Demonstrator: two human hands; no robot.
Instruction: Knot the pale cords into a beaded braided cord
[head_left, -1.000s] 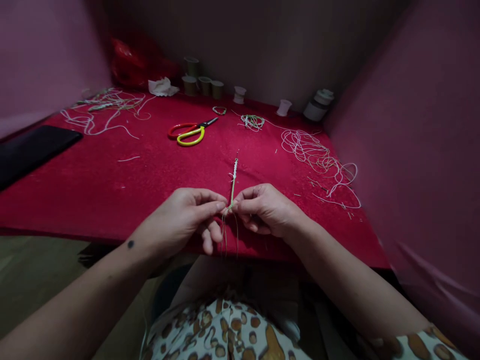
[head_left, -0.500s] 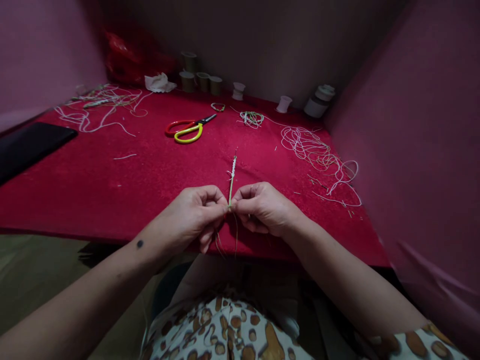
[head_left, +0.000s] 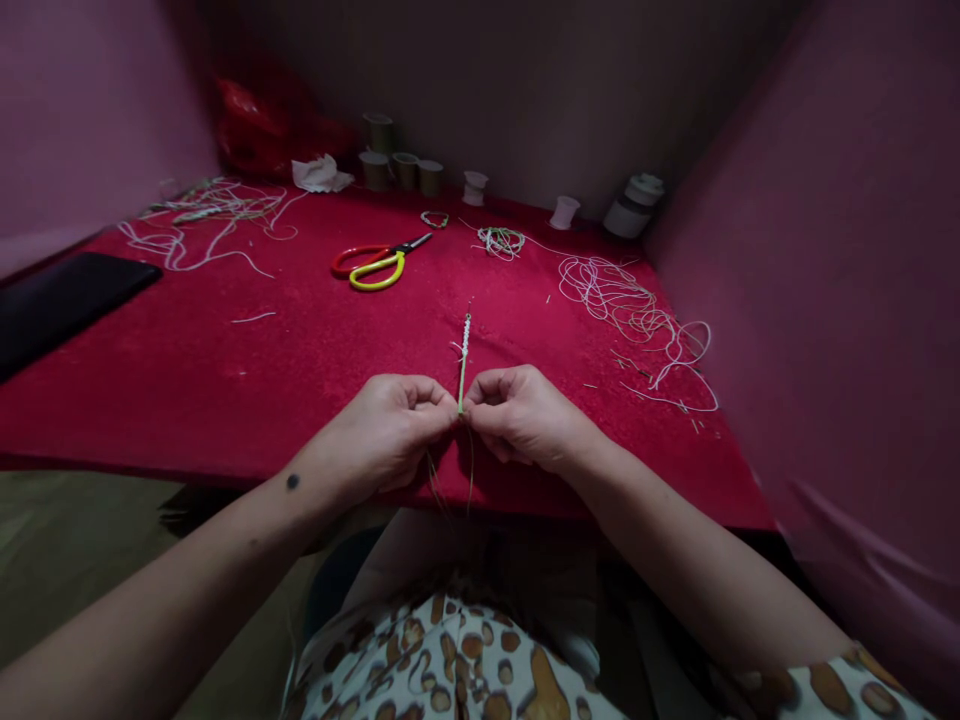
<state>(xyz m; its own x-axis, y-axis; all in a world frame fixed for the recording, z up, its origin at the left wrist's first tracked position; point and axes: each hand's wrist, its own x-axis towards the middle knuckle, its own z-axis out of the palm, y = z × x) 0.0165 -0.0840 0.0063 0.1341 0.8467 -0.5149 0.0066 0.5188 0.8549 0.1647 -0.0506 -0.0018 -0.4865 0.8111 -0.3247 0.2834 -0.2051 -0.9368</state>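
A thin braided cord, white at its far part and green toward me, runs straight away from my hands over the red cloth. At its near end my left hand pinches the cord's strands from the left. My right hand pinches there too, from the right, with the fingertips almost meeting. Loose thin threads hang below the fingers over the table's front edge. The fingertips hide the knot itself. The far tip of the cord appears fixed to the cloth, though by what is too small to tell.
Scissors with red and yellow handles lie beyond the cord. A tangle of thread spreads at the right, another at the back left. A black phone-like slab rests at left. Thread spools and a white bottle stand at the back.
The fingers of my left hand have curled in closer, and the fingertips of both hands stay at the cord's near end. The whole view has shifted slightly.
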